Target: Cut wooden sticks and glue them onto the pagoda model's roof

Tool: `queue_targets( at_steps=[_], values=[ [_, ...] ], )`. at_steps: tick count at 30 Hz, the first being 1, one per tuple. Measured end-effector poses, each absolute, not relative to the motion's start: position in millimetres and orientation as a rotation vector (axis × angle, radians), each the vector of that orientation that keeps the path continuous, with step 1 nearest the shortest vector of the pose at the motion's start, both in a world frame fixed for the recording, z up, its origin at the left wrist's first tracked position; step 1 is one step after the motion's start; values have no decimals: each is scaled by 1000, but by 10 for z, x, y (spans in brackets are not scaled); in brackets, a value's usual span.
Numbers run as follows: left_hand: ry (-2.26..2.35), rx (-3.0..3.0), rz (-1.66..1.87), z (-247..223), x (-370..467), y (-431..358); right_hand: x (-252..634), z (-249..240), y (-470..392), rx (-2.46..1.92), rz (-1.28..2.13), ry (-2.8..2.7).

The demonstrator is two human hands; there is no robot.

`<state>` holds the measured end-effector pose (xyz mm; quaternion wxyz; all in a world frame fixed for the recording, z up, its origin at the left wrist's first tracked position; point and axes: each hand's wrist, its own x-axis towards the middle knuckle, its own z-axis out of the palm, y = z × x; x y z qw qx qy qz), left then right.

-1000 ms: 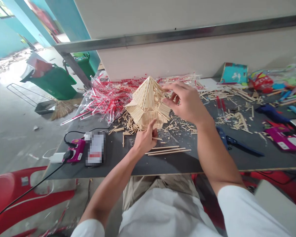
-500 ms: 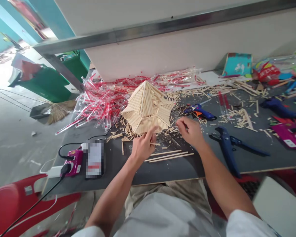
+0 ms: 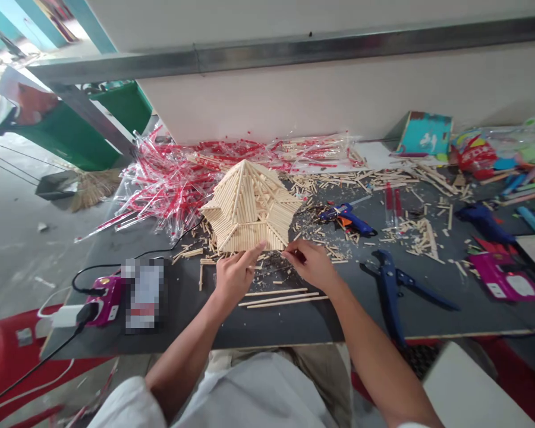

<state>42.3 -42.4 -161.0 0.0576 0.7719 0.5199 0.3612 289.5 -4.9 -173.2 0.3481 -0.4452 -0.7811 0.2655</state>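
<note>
A star-shaped model [image 3: 249, 208] built of pale thin sticks rises to a peak in the middle of the dark table. My left hand [image 3: 236, 276] is at its front edge, index finger stretched onto the lower roof and the other fingers curled. At the model's front right corner, my right hand [image 3: 308, 261] has its fingertips pinched together; what lies between them is too small to make out. Several long sticks [image 3: 285, 299] lie side by side on the table just in front of my hands.
Behind the model lie red-and-clear plastic wrappers [image 3: 160, 184]. To the right are a blue glue gun [image 3: 352, 220], a blue cutter [image 3: 390, 285] and stick offcuts [image 3: 423, 238]. A pink power strip [image 3: 107, 297] and a blurred phone [image 3: 146, 297] sit at the left.
My right hand has moved in from the right to the model's front right corner, its fingers now pinched there. My left hand stays at the front edge. The camera view has shifted slightly.
</note>
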Motion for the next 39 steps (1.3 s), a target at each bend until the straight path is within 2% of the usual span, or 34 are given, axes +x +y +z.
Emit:
queue_targets(
  at_steps=[8,13,21,29,39],
  values=[
    [1675,2289,1076,-1534,479,-229,2879,-1824,-73,-1161,786,-2035],
    [1668,2315,922,-1449,460,-128,2852,-1849,-47,-1185,824,-2038],
    [1642,2493,735,-1610,395,-268,2779,-1833,-7,-1175,779,-2072],
    [1625,2216,638,-1617,362,-348,2772,-1842,45,-1163,678,-2018],
    [1818,2076,1086,-1577,391,-345,3095,-1802,93,-1351,280,-1686]
  ],
)
